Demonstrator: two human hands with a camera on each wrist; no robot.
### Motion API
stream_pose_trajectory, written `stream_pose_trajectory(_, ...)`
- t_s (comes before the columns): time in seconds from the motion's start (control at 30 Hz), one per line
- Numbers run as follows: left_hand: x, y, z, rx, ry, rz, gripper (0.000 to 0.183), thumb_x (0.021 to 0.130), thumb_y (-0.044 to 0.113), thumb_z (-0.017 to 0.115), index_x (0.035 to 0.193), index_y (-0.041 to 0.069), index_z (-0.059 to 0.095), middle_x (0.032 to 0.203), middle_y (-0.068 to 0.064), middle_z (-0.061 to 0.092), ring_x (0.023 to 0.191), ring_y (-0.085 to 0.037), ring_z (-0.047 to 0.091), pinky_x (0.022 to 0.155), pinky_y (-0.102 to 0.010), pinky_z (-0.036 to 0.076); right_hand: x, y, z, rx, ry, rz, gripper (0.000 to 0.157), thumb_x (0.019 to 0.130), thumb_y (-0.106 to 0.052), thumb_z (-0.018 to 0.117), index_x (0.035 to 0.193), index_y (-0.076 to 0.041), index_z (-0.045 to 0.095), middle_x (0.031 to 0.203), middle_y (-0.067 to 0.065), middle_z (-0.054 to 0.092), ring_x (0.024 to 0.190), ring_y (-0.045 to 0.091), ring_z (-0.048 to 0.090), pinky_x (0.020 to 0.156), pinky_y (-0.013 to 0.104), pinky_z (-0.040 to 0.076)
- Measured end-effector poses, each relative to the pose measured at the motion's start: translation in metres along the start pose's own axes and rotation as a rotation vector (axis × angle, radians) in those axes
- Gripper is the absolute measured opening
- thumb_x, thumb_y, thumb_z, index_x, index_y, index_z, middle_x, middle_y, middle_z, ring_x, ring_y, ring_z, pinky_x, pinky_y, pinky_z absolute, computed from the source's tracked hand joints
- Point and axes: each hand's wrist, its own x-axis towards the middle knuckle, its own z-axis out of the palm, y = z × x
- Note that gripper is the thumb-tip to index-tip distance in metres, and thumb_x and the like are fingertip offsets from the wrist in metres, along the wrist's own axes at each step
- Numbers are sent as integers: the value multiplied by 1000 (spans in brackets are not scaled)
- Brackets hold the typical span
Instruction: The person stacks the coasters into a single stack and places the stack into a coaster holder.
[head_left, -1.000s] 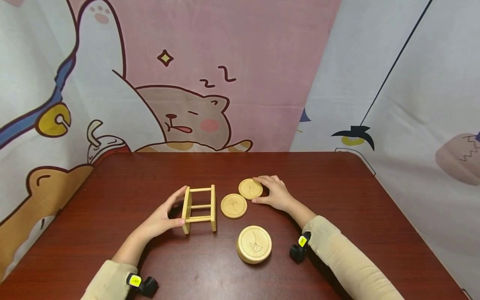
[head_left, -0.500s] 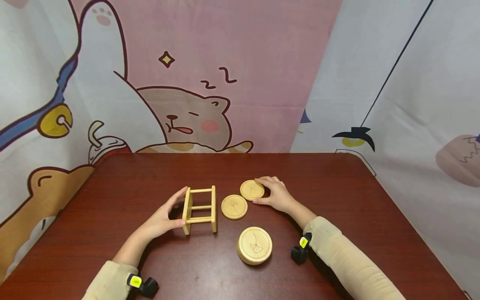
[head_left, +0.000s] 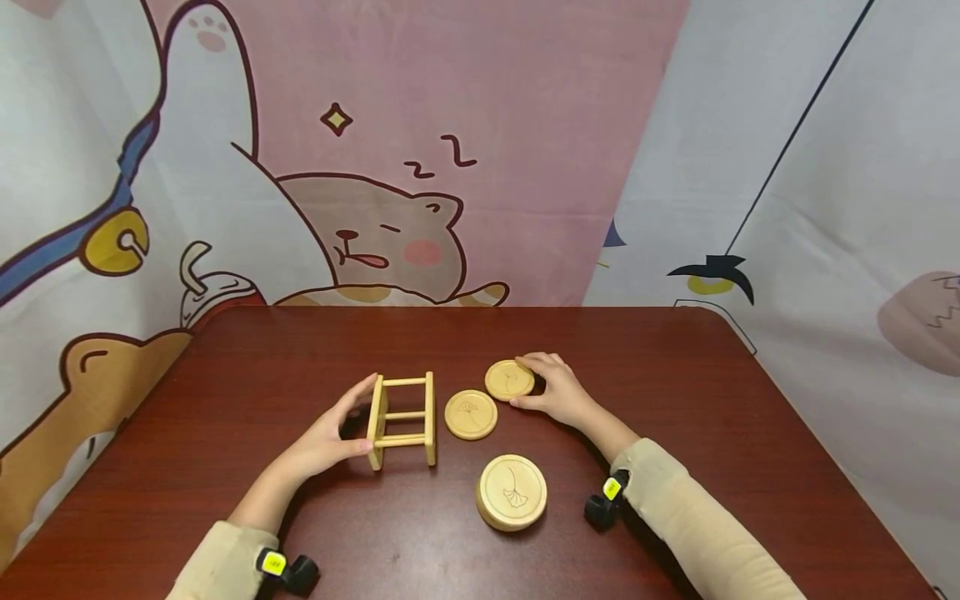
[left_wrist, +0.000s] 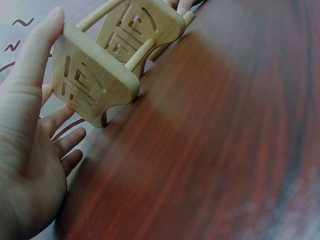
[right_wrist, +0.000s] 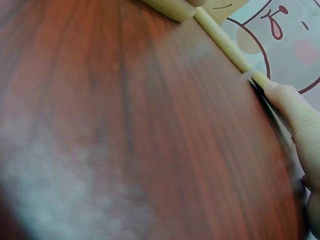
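In the head view my left hand (head_left: 324,437) holds a small pale wooden rack (head_left: 405,442) by its left panel, thumb at the near edge and fingers at the far edge. The left wrist view shows cut-out slots in the rack's panels (left_wrist: 82,82). My right hand (head_left: 557,392) pinches the rim of a round wooden coaster (head_left: 509,379), which lies flat or nearly so on the table. A second coaster (head_left: 471,415) with an engraved leaf lies between it and the rack. In the right wrist view the thumb (right_wrist: 282,97) meets the coaster's edge.
Nearer to me stands a stack of coasters (head_left: 512,492), its top one engraved with a ginkgo leaf. Everything rests on a dark red-brown wooden table (head_left: 637,358). A printed cartoon cloth (head_left: 540,167) hangs behind the table's far edge.
The far coaster has slid slightly to the right with my right hand, widening its offset from the second coaster. My left hand and the rack stay in place; the head view shifts a little.
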Motion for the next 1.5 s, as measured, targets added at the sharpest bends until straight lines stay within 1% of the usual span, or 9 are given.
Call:
stream_pose_trajectory(0.1, 0, -2, 0, 4, 1, -6, 90, 80, 22, 76, 153, 12, 22, 146, -17, 39, 131, -23, 37, 100, -40, 32, -2, -1, -1, 11, 15, -7, 73, 73, -31, 84, 132, 2, 55, 126, 12, 55, 113, 29, 46, 96, 50, 35)
stream_pose_trajectory(0.23, 0, -5, 0, 10, 2, -10, 91, 80, 22, 76, 153, 10, 22, 145, -16, 39, 130, -22, 38, 100, -36, 32, -5, -3, -2, 27, 35, -9, 74, 72, -29, 85, 132, 2, 55, 126, 13, 55, 112, 29, 46, 95, 48, 37)
stream_pose_trajectory(0.33, 0, -5, -1, 8, 1, -10, 92, 80, 22, 76, 152, 9, 22, 145, -16, 40, 130, -24, 38, 100, -36, 32, -8, -4, -3, 35, 47, -10, 74, 72, -29, 86, 132, 2, 55, 126, 12, 54, 112, 28, 46, 95, 48, 38)
stream_pose_trajectory(0.5, 0, -5, -1, 7, 1, -11, 91, 80, 22, 76, 153, 14, 23, 145, -15, 40, 130, -25, 37, 100, -37, 32, -14, -7, -6, 47, 72, -18, 75, 71, -31, 86, 132, 1, 55, 127, 10, 54, 113, 27, 45, 95, 48, 38)
stream_pose_trajectory(0.63, 0, -5, -1, 8, 1, -9, 91, 80, 20, 76, 153, 17, 23, 145, -15, 39, 131, -23, 37, 100, -36, 32, -18, -10, -10, 56, 110, -41, 75, 70, -27, 87, 131, 2, 56, 125, 11, 55, 111, 28, 45, 94, 50, 38)
stream_pose_trajectory(0.8, 0, -5, 0, 11, 0, -8, 91, 80, 19, 76, 153, 10, 22, 145, -15, 39, 130, -21, 37, 100, -35, 32, -24, -14, -16, 57, 138, -43, 74, 68, -25, 88, 130, 1, 57, 126, 12, 54, 111, 28, 45, 93, 49, 38)
stream_pose_trajectory(0.97, 0, -4, 0, 9, 0, -13, 92, 80, 20, 76, 152, 5, 22, 145, -15, 39, 130, -22, 37, 100, -37, 32, -29, -19, -21, 75, 145, -46, 74, 68, -24, 88, 130, 0, 57, 127, 11, 54, 112, 27, 45, 93, 50, 38)
stream_pose_trajectory(1.27, 0, -6, 0, 5, 2, -4, 91, 79, 19, 76, 152, 6, 22, 145, -16, 40, 130, -22, 38, 100, -33, 32, -41, -31, -23, 111, 148, -58, 74, 67, -23, 89, 131, -4, 58, 127, 8, 54, 113, 25, 45, 91, 49, 39)
stream_pose_trajectory(1.5, 0, -5, 0, 12, 6, -9, 91, 79, 19, 76, 152, 9, 22, 145, -15, 40, 130, -24, 37, 100, -36, 32, -49, -40, -24, 124, 151, -82, 73, 66, -20, 89, 131, -3, 58, 126, 6, 55, 112, 23, 45, 91, 48, 38)
